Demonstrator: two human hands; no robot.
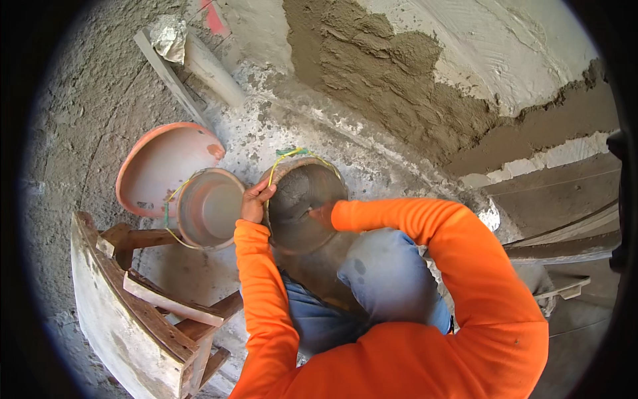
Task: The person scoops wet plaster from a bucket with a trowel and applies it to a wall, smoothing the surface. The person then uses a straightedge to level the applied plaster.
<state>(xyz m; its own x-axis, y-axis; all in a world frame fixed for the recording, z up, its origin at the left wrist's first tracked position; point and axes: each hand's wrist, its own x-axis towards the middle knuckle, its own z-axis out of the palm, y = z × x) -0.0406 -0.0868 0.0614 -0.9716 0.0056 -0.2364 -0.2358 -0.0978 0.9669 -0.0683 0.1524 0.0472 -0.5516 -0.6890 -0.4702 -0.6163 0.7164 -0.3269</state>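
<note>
A grey, mortar-smeared bucket (302, 189) with a yellow-green cord handle tilts against my knees. My left hand (256, 201) grips its left rim, fingers curled over the edge. My right hand (321, 215) reaches inside the bucket from the right. Only a little of it shows past the orange sleeve, and I cannot see whether it holds anything. The bucket's inner wall is coated with grey mortar.
A second round bucket (209, 209) with pale liquid stands just left of my left hand. An orange basin (156, 163) leans behind it. A wooden trestle (156, 319) lies at lower left. The wall (399, 73) ahead carries fresh brown plaster. A plank and pipe (206, 66) lean at top left.
</note>
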